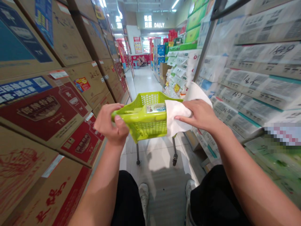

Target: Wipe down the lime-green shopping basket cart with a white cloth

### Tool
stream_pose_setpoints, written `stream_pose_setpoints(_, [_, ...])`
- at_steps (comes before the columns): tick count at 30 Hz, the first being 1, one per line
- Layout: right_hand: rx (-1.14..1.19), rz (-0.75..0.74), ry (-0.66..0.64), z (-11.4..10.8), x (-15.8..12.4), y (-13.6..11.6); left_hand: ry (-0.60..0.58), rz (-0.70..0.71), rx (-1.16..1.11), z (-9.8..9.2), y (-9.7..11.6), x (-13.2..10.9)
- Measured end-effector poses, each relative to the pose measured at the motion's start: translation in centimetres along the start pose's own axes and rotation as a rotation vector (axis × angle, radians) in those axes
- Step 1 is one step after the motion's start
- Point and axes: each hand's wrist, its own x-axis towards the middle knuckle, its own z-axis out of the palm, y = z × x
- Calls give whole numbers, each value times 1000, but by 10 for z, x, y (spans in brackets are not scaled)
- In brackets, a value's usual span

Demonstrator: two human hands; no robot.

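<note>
A bright green shopping cart (150,129) stands in front of me, on grey legs with casters. My left hand (111,123) is closed around the left end of its handle, thumb on top. A white cloth (173,113) is draped over the right part of the handle, and its loose end rises behind my wrist. My right hand (198,114) presses on the cloth, with thumb and fingers closed on it. Between my hands, a small label (156,108) shows on the middle of the handle.
Stacked cardboard cartons (56,106) line the left side. Shelves of packaged goods (246,78) with price signs run close along the right. White packs (181,69) and green boxes (193,34) stand farther down. A tiled aisle (147,78) runs ahead. My shoes show below the cart.
</note>
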Motion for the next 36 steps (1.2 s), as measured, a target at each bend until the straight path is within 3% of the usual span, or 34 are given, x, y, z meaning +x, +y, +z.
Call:
stream_pose_setpoints(2, [14, 12, -14, -2, -1, -4, 61, -118, -6, 0, -10, -1])
stream_pose_setpoints(5, [7, 29, -40, -3, 0, -16, -57, -323, -15, 5, -20, -4])
stream_pose_setpoints(7, [-12, 49, -34, -2, 1, -28, -113, -368, 3, 8, -22, -8])
stream_pose_setpoints(12, [-60, 176, -10, -2, 10, -53, -107, -367, 26, 12, -15, -16])
stream_pose_setpoints(17, [-38, 221, -62, -9, 22, -59, -111, -342, -32, 18, -1, -19])
stream_pose_setpoints(23, [-75, 144, -178, -17, 39, -62, -134, -299, -82, 27, 18, -25])
stream_pose_setpoints(28, [-49, -20, -208, -15, 46, -96, -39, -398, -290, 40, 20, -31])
stream_pose_setpoints(31, [-40, -108, -195, -11, 45, -114, -64, -343, -367, 41, 16, -31])
stream_pose_setpoints(33, [-50, -96, -154, -10, 42, -114, -127, -247, -305, 39, 14, -29])
stream_pose_setpoints(36, [-71, -7, -113, -11, 35, -93, -193, -179, -208, 34, 12, -26])
